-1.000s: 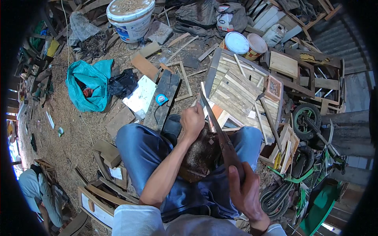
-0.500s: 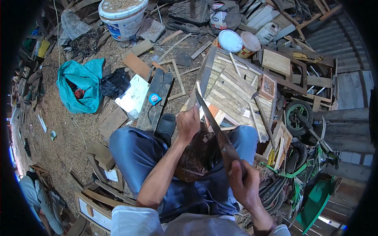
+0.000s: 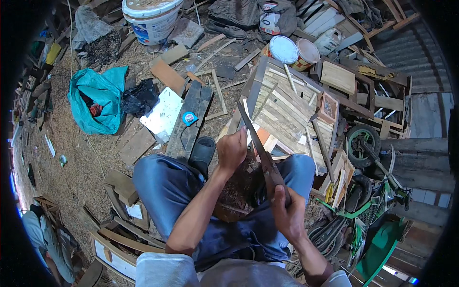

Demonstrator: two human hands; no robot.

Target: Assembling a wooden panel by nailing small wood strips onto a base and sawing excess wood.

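My right hand [image 3: 289, 215] is wrapped round the handle end of a handsaw [image 3: 258, 146], a long dark blade that tapers away from me and leans to the left. Close to the blade, my left hand [image 3: 232, 150] is closed, its thumb pointing up. Just past that thumb a narrow pale wood strip [image 3: 245, 105] shows; whether the fingers grip it is hidden. Both hands are above the gap between my knees. Beyond them lies a slatted wooden panel [image 3: 282, 107] with loose strips, a small wooden box [image 3: 328, 107] and a hammer [image 3: 321, 138] on it.
On the left are a dark plank [image 3: 198, 103] bearing a blue tape measure [image 3: 189, 119], a sandal [image 3: 202, 152] and a teal sack [image 3: 98, 100]. Buckets [image 3: 283, 49] stand behind the panel. A green motorbike [image 3: 368, 205] lies at right; another person [image 3: 45, 244] is lower left.
The handsaw has drawn slightly upward and left, with my right hand moving the same way. My left hand stays beside the blade, a little further right. The whole view has shifted slightly.
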